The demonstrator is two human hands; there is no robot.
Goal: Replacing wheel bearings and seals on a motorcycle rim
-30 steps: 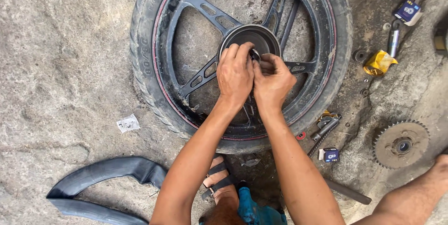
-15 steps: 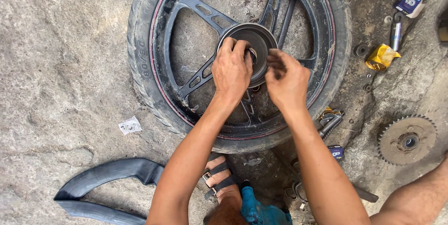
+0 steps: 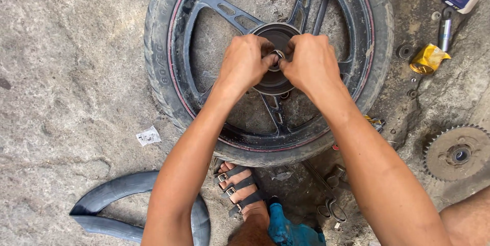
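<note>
Pinching a small metal ring [image 3: 277,53] between our left hand [image 3: 244,62] and right hand [image 3: 310,62], we hold it right above the wheel's hub [image 3: 275,80], both equally close.

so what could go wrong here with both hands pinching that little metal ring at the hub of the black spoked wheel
1. The small silver ring is pinched by the fingertips of the left hand and right hand; it could slip into the dark round hub.
2. The black spoked wheel with its rubber tyre lies flat on gritty concrete ground, so dirt might get into the hub.
3. The strapped sandal foot sits right against the tyre and could get pinched if the wheel shifts.
</note>
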